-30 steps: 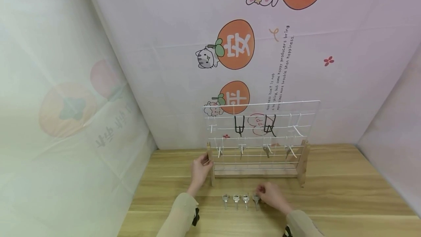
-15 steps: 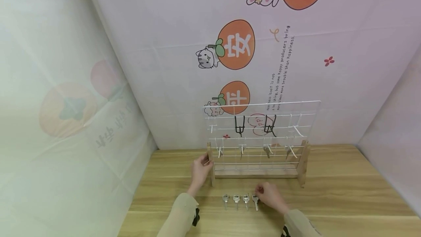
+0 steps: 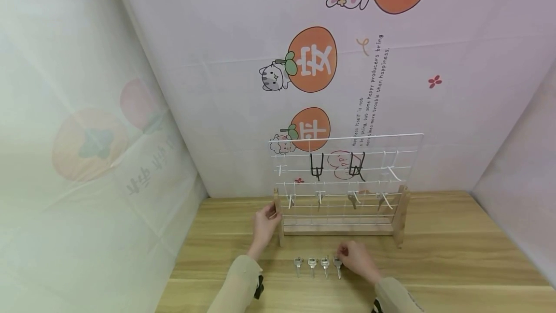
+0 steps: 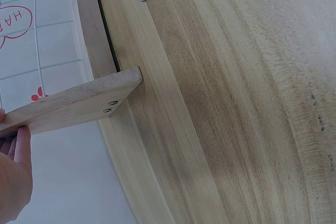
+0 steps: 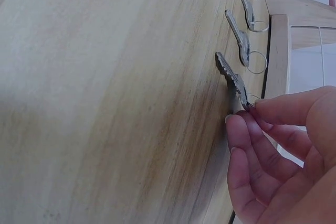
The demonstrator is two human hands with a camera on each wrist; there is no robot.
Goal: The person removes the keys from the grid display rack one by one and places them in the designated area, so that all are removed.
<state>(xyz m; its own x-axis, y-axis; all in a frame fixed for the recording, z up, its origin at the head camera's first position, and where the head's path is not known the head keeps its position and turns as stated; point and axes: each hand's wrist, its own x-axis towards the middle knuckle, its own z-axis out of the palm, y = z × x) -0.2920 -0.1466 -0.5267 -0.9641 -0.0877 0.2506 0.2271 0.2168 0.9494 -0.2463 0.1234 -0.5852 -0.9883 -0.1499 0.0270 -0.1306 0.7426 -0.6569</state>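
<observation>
My left hand [image 3: 264, 226] holds the left wooden upright [image 3: 278, 221] of a white wire grid rack [image 3: 339, 182]. In the left wrist view, the thumb lies against that wooden upright [image 4: 79, 100] and most of the fingers are out of sight behind it. In front of the rack, my right hand [image 3: 357, 257] pinches the ring end of the rightmost key [image 3: 338, 267] in a row of several silver keys. The right wrist view shows thumb and fingertips at the ring of this key [image 5: 231, 80], its blade pointing away from the hand over the table.
Other keys with rings [image 3: 312, 265] lie left of the pinched one on the wooden table [image 3: 456, 255]. White hooks [image 3: 291, 201] and black hooks [image 3: 316, 168] project from the grid. Some keys [image 3: 352, 200] hang on the lower hooks. A printed cloth [image 3: 234, 110] stands behind.
My right hand and sleeve have shifted very slightly left, and the pinched key has turned a little. The left hand stays on the upright.
</observation>
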